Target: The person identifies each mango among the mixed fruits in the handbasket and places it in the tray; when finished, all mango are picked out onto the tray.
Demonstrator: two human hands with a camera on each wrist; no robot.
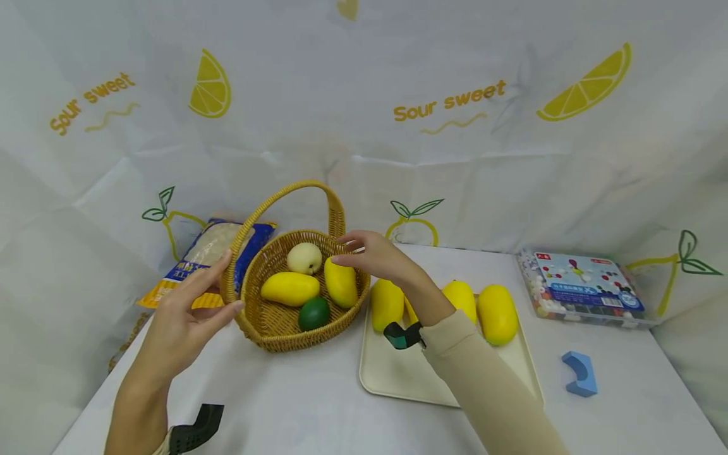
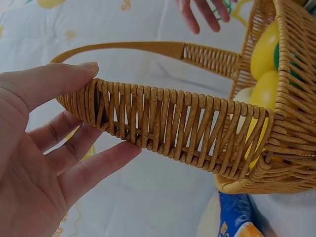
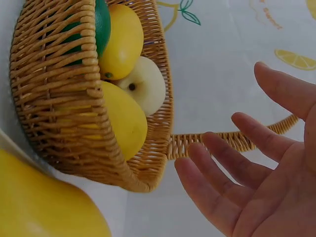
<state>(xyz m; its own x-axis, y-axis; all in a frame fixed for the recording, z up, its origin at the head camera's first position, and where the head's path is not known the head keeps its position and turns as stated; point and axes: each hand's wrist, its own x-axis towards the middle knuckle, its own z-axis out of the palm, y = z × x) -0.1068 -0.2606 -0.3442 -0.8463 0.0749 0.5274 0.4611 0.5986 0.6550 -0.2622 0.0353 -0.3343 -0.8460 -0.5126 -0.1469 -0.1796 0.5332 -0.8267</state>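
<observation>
A wicker basket (image 1: 279,341) stands left of the table's middle, its handle (image 2: 173,126) arching above it. My left hand (image 1: 179,316) holds the left side of that handle between thumb and fingers. Inside lie a yellow mango (image 1: 290,289), a second mango (image 1: 340,283) by the right wall, a pale round fruit (image 1: 304,258) and a dark green fruit (image 1: 314,314). Over the basket's right rim hovers my right hand (image 1: 378,256). Its fingers are spread and hold nothing, as the right wrist view shows (image 3: 266,173).
To the right, a cream tray (image 1: 409,379) bears several yellow mangoes (image 1: 497,315), partly behind the right forearm. Farther right are a clear plastic case (image 1: 591,287) and a blue arch-shaped block (image 1: 581,374). A blue and yellow bag (image 1: 205,253) lies behind the basket, against the cloth backdrop.
</observation>
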